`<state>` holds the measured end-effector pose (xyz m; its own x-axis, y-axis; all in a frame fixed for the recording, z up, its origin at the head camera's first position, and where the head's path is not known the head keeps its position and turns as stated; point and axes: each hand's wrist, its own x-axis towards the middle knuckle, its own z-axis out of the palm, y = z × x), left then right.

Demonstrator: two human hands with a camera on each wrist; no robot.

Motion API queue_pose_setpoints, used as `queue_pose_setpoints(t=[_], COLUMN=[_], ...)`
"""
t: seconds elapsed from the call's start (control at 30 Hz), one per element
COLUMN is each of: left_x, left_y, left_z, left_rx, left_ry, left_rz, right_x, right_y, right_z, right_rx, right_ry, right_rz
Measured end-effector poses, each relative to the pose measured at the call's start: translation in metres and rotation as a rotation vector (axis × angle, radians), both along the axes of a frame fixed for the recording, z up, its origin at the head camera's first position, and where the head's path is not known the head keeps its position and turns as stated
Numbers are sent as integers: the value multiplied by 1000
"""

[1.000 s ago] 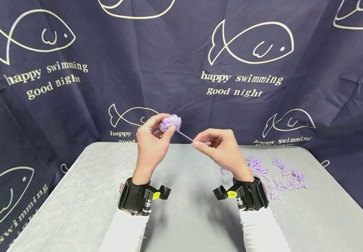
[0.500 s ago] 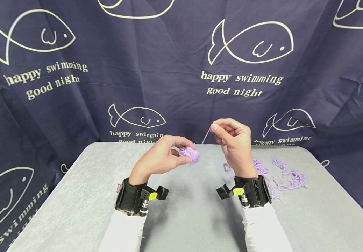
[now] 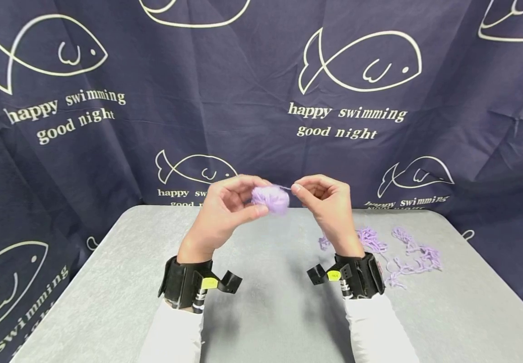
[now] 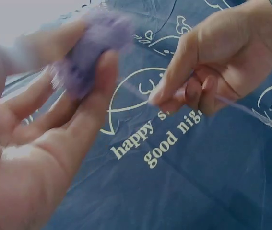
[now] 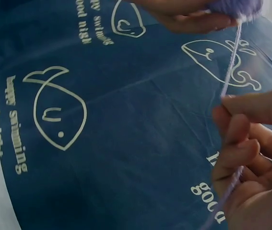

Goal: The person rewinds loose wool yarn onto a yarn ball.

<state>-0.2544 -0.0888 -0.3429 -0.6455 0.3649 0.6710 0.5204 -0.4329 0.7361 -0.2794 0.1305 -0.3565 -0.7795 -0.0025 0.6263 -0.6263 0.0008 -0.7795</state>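
The left hand (image 3: 222, 214) holds a small purple yarn ball (image 3: 270, 198) up in the air above the gray table (image 3: 121, 282), with thumb and fingers curled round it. The right hand (image 3: 327, 206) is just beside it and pinches the loose yarn strand (image 5: 230, 62) that comes off the ball. The ball looks very light, soft and squashy, so a gentle hold round its sides is best. The strand is thin and floppy and will likely slip, so it needs a tight pinch close to the ball. More purple yarn bits (image 3: 397, 254) lie on the table near the right sleeve. The dark blue cloth (image 3: 107, 65) behind has white fish drawings and says "happy swimming good night".
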Motion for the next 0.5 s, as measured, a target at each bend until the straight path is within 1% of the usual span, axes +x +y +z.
queue_pose_setpoints(t=[0.07, 0.17, 0.23, 0.3, 0.4, 0.5], left_x=[-1, -2, -2, -3, -5, -8], left_y=[2, 6, 8, 10, 11, 12], left_z=[1, 2, 2, 2, 2, 0], left_rx=[89, 199, 252, 283, 301, 236], left_ry=[-36, -103, -135, -152, -156, -116], left_rz=[54, 107, 148, 204, 329, 522], right_x=[0, 1, 2, 4, 7, 9], right_y=[-1, -4, -6, -7, -9, -9], right_z=[-1, -2, -2, -2, -1, -1], right_rx=[101, 220, 278, 321, 372, 394], right_ry=[34, 62, 64, 63, 61, 56], right_rz=[-3, 19, 46, 75, 119, 163])
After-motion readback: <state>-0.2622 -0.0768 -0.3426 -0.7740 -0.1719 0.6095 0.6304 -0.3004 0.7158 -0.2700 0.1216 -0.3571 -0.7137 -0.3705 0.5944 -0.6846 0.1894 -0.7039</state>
